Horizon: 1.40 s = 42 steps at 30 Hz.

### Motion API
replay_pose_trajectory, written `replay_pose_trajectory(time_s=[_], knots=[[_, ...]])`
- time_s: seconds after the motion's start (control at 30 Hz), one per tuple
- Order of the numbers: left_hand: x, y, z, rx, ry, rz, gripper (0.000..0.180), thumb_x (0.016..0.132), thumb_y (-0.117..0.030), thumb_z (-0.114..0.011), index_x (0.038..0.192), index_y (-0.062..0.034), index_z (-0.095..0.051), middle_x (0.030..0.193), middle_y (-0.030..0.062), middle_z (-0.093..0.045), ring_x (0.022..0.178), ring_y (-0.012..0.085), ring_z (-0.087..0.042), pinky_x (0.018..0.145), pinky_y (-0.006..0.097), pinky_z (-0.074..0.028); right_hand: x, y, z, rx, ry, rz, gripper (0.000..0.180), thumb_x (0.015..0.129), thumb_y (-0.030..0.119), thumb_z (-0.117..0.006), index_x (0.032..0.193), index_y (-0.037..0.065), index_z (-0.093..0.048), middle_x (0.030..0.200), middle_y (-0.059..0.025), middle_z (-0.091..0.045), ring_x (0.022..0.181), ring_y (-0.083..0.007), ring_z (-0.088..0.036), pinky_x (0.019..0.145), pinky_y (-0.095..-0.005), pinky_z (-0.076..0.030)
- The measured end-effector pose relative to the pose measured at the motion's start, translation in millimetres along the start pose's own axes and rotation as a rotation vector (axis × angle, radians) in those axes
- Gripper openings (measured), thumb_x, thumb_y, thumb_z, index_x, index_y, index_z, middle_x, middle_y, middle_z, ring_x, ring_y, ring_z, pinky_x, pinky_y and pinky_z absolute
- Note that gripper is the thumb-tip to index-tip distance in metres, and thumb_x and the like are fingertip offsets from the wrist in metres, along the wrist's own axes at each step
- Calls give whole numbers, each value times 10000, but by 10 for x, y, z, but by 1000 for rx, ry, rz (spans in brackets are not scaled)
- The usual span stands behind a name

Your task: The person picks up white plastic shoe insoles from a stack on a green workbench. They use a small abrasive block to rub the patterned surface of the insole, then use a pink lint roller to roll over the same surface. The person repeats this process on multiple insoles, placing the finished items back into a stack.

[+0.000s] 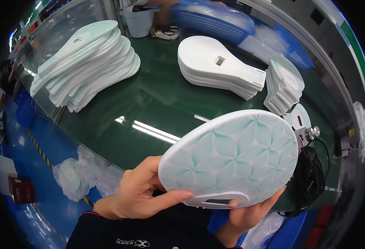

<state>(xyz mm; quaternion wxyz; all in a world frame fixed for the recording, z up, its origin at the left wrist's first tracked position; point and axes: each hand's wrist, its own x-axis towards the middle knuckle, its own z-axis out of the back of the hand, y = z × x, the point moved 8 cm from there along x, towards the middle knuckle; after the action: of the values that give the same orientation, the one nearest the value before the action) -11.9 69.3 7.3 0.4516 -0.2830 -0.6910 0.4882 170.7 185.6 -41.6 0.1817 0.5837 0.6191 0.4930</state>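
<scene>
A rounded white plastic panel (232, 153) with a pale green leaf pattern is held up in front of me, tilted over the near side of the table. My left hand (143, 193) grips its lower left edge, the thumb lying on the front by a white raised rim around a slot. At the lower right edge, my right hand (251, 213) holds the same panel, its thumb tip near that slot and the other fingers partly hidden behind. Part of another patterned piece (300, 116) shows beyond the panel's right side, next to a metal knob (310, 133).
Paddle-shaped panels rise in a tall stack (91, 62) at the far left of the green table (157, 95). A plain white stack (207, 54) stands behind, with a smaller patterned stack (286, 79) to its right. Blue baskets (215, 20) line the back; a black bag (311, 174) hangs right.
</scene>
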Motion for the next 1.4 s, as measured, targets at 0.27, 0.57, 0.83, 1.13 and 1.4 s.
replay_pose_trajectory(time_s=[0.27,0.57,0.83,1.13,1.4], knots=[[4,-34,163,236,-162,-49,188,777,-110,-628,823,24,-505,623,64,-603,565,24,-541,474,148,-392,-13,-94,48,167,-67,-181,433,923,306,-266,1296,88,-235,1311,-106,-295,1173,-255,-348,955,-409,-319],[-104,9,370,326,-376,-82,398,855,-343,-494,698,22,-514,541,2,-490,510,31,-414,452,181,-310,-24,-184,-84,338,6,-285,507,897,424,-269,1304,123,-237,1296,-98,-324,1128,-274,-393,902,-417,-366],[-146,76,474,130,-517,-64,485,857,-389,-470,948,86,-505,834,90,-562,729,103,-515,638,207,-401,47,-138,-398,250,173,-419,610,886,478,-250,1314,45,-199,1325,-125,-293,1195,-286,-325,970,-433,-281],[-143,139,595,-99,-552,-70,473,919,-314,-329,1083,112,-450,1023,162,-538,914,194,-536,789,280,-419,-18,-76,-487,392,286,-500,598,881,469,-285,1311,59,-212,1322,-112,-301,1191,-274,-336,963,-430,-301],[-118,173,594,-130,-447,5,431,930,-273,-285,1058,91,-476,984,145,-557,866,165,-551,753,258,-430,12,77,-709,355,507,-399,372,836,44,-468,1190,-38,-386,1031,-124,-561,1011,-218,-503,898,-319,-354]])
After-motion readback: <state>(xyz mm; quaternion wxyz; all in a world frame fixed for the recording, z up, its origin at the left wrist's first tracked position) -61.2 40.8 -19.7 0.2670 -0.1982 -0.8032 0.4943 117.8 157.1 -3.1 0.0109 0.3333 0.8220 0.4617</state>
